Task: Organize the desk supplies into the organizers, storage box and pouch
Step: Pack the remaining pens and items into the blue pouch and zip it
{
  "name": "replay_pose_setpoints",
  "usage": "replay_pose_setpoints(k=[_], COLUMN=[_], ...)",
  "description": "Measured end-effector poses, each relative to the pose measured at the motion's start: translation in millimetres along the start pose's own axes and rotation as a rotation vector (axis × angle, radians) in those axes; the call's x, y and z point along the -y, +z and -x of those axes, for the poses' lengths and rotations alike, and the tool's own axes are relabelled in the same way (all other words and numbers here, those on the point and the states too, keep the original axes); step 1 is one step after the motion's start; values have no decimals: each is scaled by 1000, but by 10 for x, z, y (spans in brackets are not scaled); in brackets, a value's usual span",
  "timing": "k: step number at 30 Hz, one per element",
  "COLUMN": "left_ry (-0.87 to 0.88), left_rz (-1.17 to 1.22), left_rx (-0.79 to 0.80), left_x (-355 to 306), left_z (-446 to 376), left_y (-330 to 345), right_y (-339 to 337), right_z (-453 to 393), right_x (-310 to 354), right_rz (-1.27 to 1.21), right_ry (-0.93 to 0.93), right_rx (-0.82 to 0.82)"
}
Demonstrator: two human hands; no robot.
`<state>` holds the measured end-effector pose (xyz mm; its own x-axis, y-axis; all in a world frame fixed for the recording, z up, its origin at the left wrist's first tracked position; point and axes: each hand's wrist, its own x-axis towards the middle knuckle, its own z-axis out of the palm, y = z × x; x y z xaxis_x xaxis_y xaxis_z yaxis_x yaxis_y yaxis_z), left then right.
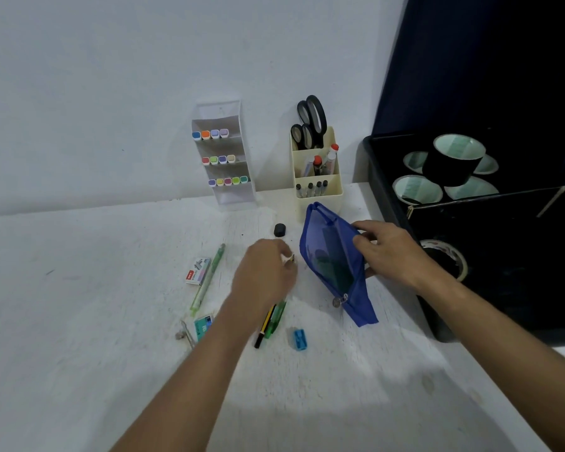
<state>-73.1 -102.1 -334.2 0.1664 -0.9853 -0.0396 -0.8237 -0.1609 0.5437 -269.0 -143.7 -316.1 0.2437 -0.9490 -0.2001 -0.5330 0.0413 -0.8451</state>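
A blue mesh pouch (331, 256) stands unzipped at the table's middle right, and my right hand (388, 247) grips its right edge. My left hand (266, 270) is closed around a yellow-black pencil and a green pen (273, 321), whose lower ends stick out under the palm. Loose on the table lie a green pen (209, 275), a staples box (197, 271), a teal box (203, 326), a metal clip (186, 332), a blue sharpener (300, 339) and a small black cap (280, 230).
A clear tiered organizer (224, 158) with coloured markers and a cream pen holder (317, 177) with scissors stand against the wall. A dark storage box (392, 197) with tape rolls fills the right side; another tape roll (450, 256) lies beside my right wrist.
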Motion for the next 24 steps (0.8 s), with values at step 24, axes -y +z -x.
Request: replay_pose_setpoints(k=[24], left_ry=[-131], left_rz=[-247], left_rx=[226], left_x=[257], left_z=[334], left_y=[-2], right_y=[6], right_z=[-23], right_x=[-15], right_rz=[43], right_ry=[23], right_rx=[0])
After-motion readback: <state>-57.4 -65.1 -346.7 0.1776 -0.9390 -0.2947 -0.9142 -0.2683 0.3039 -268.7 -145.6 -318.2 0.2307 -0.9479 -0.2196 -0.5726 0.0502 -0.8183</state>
